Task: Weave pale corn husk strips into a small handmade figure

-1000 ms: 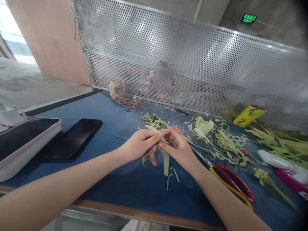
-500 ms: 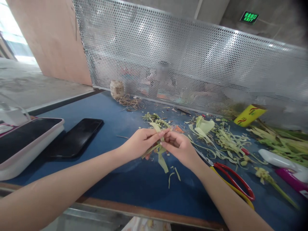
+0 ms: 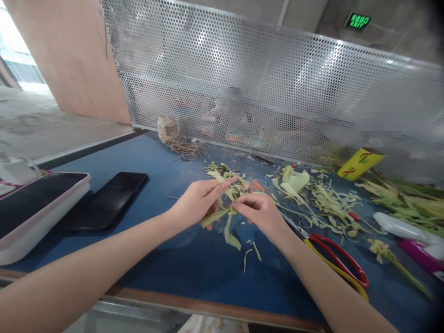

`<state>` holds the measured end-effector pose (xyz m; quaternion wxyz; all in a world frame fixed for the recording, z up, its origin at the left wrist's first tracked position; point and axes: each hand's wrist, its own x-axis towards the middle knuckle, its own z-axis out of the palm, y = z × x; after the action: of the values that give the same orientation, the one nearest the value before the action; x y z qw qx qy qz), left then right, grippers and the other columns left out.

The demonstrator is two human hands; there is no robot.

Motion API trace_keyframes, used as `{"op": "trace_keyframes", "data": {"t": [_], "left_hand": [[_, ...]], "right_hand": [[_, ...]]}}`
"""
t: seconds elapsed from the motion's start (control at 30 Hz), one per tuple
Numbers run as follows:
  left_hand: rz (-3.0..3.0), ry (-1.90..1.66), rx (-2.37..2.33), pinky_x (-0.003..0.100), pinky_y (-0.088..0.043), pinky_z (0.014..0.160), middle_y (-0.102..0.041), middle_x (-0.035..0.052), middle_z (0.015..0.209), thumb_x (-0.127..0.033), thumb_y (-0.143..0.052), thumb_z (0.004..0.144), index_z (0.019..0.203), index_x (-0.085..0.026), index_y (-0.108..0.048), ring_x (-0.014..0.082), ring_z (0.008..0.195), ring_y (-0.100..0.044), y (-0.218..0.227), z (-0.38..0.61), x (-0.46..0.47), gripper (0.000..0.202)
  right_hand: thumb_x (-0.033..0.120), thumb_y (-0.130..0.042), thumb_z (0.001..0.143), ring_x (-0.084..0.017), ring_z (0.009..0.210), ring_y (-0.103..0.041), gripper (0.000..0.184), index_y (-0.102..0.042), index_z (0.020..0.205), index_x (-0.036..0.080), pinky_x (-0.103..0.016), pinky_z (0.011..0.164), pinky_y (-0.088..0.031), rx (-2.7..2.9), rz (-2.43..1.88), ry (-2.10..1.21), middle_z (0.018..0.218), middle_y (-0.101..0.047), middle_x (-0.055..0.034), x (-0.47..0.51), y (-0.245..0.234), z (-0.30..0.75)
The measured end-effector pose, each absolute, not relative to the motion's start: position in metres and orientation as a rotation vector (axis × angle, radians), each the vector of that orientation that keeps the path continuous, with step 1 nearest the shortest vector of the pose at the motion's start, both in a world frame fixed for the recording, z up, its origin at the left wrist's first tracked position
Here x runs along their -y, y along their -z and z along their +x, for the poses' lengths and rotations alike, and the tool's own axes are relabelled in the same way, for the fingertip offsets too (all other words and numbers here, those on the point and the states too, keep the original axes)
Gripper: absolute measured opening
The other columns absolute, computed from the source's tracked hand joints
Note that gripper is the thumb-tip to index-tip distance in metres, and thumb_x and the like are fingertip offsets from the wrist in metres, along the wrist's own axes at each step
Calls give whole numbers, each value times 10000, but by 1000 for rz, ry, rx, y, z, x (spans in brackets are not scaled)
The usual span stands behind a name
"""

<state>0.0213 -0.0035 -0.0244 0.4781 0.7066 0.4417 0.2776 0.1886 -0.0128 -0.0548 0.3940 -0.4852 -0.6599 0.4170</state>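
Observation:
Pale green corn-husk-like strips (image 3: 231,238) hang between my two hands over the blue table. My left hand (image 3: 199,199) is closed on the strips, its thumb and fingers pinching one that sticks up past the fingertips. Another strip end comes out below its palm. My right hand (image 3: 258,208) pinches the point where the strips meet, thumb against forefinger; its other fingers are curled. Just behind the hands lies a small heap of green scraps (image 3: 224,170). Scissors (image 3: 336,259) with red and yellow handles lie beside my right forearm.
Two phones (image 3: 109,201) lie at left, one on a white case. A twine roll (image 3: 167,129) stands by the perforated metal screen (image 3: 215,69). Loose shreds (image 3: 328,203), a yellow tube (image 3: 360,164), a white-and-purple tool (image 3: 398,229) and long husks (image 3: 409,203) are at right.
My hands have moved slightly apart, my right hand a little lower. The strips between them show more, and the hanging end has shifted left. The view has shifted slightly.

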Motion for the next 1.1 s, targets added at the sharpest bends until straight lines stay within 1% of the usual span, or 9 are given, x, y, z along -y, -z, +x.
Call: {"op": "trace_keyframes", "data": {"t": [0.13,0.3,0.5,0.6,0.67,0.77,0.87,0.97,1.1], "left_hand": [[1691,-677,-1027,178,-400,339,-629,-6,533,-484,-389,799,1171,-201,-491,130,370,-573,26,21,2,478],[1645,-631,-936,160,-402,322,-678,18,686,-404,-610,678,1305,-281,-301,184,527,-647,37,26,1,709],[1573,-744,-839,226,-496,457,-680,43,786,-352,-547,748,1062,-177,-594,127,462,-621,41,27,-1,363],[1565,-767,-833,201,-464,435,-684,40,797,-355,-563,737,1011,-189,-619,104,436,-604,40,26,-2,325],[1560,-780,-874,166,-403,378,-681,38,721,-353,-610,698,956,-172,-639,98,427,-592,40,26,-2,317],[1530,-833,-932,148,-352,349,-646,19,599,-347,-664,641,813,-140,-656,72,385,-541,42,26,-3,269],[1530,-860,-947,154,-336,344,-650,24,624,-350,-663,638,695,-123,-637,30,329,-450,44,25,-5,236],[1505,-842,-968,155,-291,318,-657,32,626,-362,-651,646,694,-119,-626,15,297,-387,42,24,-5,249],[1456,-858,-990,160,-300,317,-660,24,639,-381,-637,659,731,-128,-630,17,294,-390,37,25,-5,263]], "right_hand": [[322,-571,682,-59,410,-355,181,-613,627,155,-193,398,-290,1659,-1277,-1028,476,-465,37,11,56,191],[343,-570,697,-76,413,-403,183,-615,651,172,-214,419,-307,1603,-1205,-1001,503,-530,24,9,58,190],[353,-511,741,-88,441,-444,201,-508,858,189,-211,419,-314,1388,-1089,-1202,556,-535,27,10,56,191],[256,-577,686,-84,488,-472,235,-433,865,208,-205,462,-348,1347,-1052,-1174,612,-536,46,11,53,193],[207,-580,683,-88,525,-495,257,-417,882,211,-212,510,-371,1424,-1032,-1132,623,-540,50,12,52,193],[176,-550,705,-106,585,-531,258,-409,917,211,-225,551,-386,1536,-1011,-1095,638,-555,40,14,52,192],[184,-535,718,-104,572,-520,222,-416,904,207,-226,544,-385,1546,-1020,-1040,636,-543,39,15,50,194],[210,-544,715,-99,546,-494,205,-420,879,204,-229,538,-387,1505,-1044,-969,629,-532,38,13,47,202],[223,-541,722,-109,582,-513,170,-447,862,201,-244,571,-408,1524,-1072,-923,666,-554,20,11,44,213]]}}
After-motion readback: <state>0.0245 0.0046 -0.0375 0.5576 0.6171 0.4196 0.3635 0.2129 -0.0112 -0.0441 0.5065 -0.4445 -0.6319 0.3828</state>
